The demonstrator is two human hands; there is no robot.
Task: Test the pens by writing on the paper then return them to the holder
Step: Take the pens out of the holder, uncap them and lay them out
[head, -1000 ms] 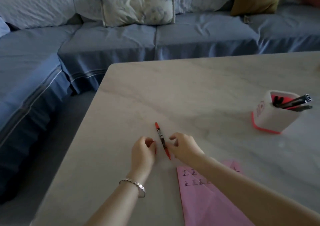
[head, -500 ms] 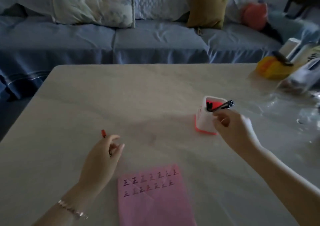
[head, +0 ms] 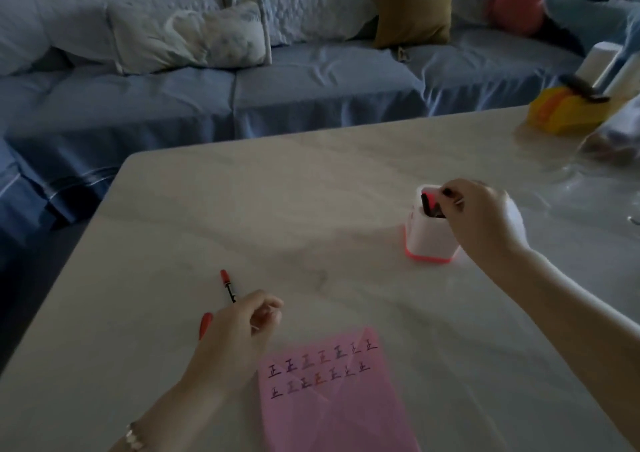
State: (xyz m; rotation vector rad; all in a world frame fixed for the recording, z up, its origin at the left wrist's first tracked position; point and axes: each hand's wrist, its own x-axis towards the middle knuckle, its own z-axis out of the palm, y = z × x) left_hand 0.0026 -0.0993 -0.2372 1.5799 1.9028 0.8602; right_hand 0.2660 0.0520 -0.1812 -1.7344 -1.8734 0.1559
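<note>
The right hand (head: 481, 216) is now over the rim of the holder (head: 429, 240); half a second ago it was just beside the holder, under the black pen (head: 431, 207) that jutted out. Its fingers are curled, and the fingertips pinch the black pen, which stands in the holder under the fingers. Most of the pen is hidden by the hand.

The left hand (head: 239, 327) has curled its fingers, which before lay spread. It lies over the red pen (head: 227, 287) on the tabletop (head: 311, 209). The pen's red end pokes out beyond the knuckles, further than before. I cannot tell whether this hand grips the pen or only covers it. A red cap (head: 205, 325), unseen earlier, shows at the hand's outer edge. The pink paper (head: 332, 403) with its rows of marks lies just beside the left wrist, on the thumb side.
</note>
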